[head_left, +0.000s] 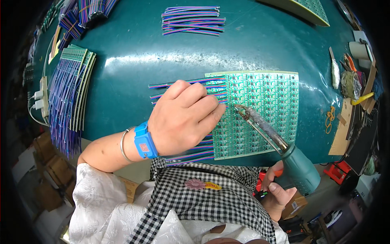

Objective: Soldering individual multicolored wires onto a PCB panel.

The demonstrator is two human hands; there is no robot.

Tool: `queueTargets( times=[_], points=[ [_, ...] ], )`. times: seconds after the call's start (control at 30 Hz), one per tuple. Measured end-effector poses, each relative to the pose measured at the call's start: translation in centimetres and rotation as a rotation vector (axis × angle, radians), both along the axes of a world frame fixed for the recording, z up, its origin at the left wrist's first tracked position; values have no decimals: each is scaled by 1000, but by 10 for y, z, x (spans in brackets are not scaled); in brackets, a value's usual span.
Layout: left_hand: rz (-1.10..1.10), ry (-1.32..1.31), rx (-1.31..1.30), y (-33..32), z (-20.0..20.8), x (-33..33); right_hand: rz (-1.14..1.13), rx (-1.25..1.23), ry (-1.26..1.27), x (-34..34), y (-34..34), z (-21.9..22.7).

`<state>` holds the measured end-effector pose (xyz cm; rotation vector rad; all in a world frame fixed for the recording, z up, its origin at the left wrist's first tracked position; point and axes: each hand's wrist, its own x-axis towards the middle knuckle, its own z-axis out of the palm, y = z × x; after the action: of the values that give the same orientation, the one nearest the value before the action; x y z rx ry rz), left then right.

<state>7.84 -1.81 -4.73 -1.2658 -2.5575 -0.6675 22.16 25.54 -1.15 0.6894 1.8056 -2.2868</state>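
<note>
A green circuit board panel lies on the table in front of me, with rows of small chips. Thin multicoloured ribbon wires stick out from its left edge. Over that edge my left hand is closed in a pinch on a ribbon wire, its fingertips mostly hidden by the knuckles. At the lower right my right hand grips a teal soldering gun by its handle. The gun's dark tip points up and left, over the board just right of my left fingertips.
Wired boards are stacked at the left. A bunch of loose ribbon wires lies at the far middle, and bundled wires at the far left. Another board stack stands far right. Rubber bands and a power strip sit toward the sides.
</note>
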Motion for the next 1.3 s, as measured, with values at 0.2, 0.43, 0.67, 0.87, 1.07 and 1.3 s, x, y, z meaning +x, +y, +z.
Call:
queueTargets(
  times=[0.2, 0.43, 0.67, 0.87, 1.07, 1.3],
  points=[
    [-2, -47, -45, 0, 2, 1, -3, -48, -60, 3, 1, 0],
    [-4, -14, -64, 1, 1, 2, 54, 38, -8, 2, 2, -7],
    [-11, -11, -59, 0, 1, 2, 26, -45, 112, -3, 1, -7],
    [-18, -27, -68, 0, 3, 2, 73, -25, 116, -2, 3, -8],
    [-12, -24, -60, 1, 2, 3, 57, -23, 90, 1, 4, -10],
    [-8, -24, -50, 2, 1, 3, 95, 32, 101, 4, 6, -16]
  ],
)
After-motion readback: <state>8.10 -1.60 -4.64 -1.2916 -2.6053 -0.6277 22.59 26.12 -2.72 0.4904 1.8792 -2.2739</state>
